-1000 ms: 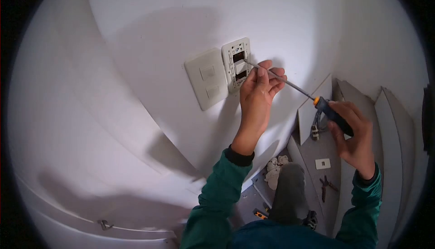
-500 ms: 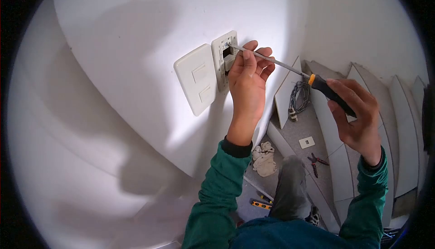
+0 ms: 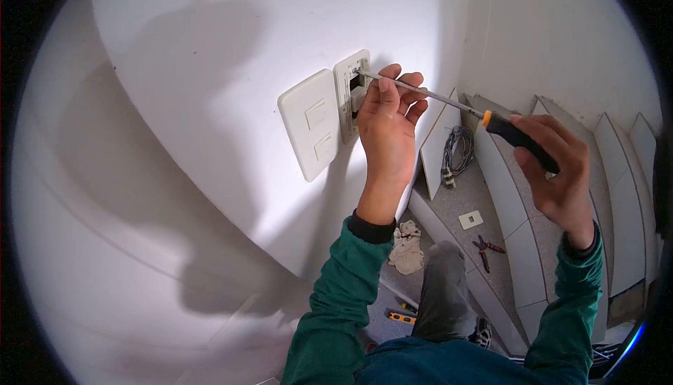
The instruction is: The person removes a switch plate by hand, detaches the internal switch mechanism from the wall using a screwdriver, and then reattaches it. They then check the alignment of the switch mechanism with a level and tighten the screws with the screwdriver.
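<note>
Both hands are on a screwdriver (image 3: 519, 139) with a black and orange handle and a long metal shaft. My right hand (image 3: 559, 171) has its fingers around the handle end. Near the tip, my left hand (image 3: 390, 127) is closed, thumb and fingers steadying the shaft. The tip meets a screw at the top of an uncovered wall outlet frame (image 3: 343, 94). My left fingers partly hide that frame and its dark opening. Just left of it, a white two-switch plate (image 3: 309, 129) is on the wall.
Stair steps (image 3: 510, 203) curve up on the right. On them lie a coiled grey cable (image 3: 458, 150), a small white cover plate (image 3: 470, 219) and red-and-black pliers (image 3: 484, 252). A crumpled cloth (image 3: 406, 248) and a yellow level (image 3: 401, 317) are lower down, near my leg (image 3: 442, 294).
The view has shifted slightly. My right hand has turned a little about the handle, its thumb and fingers placed differently. The tip stays at the same screw, with my left hand still on the shaft.
</note>
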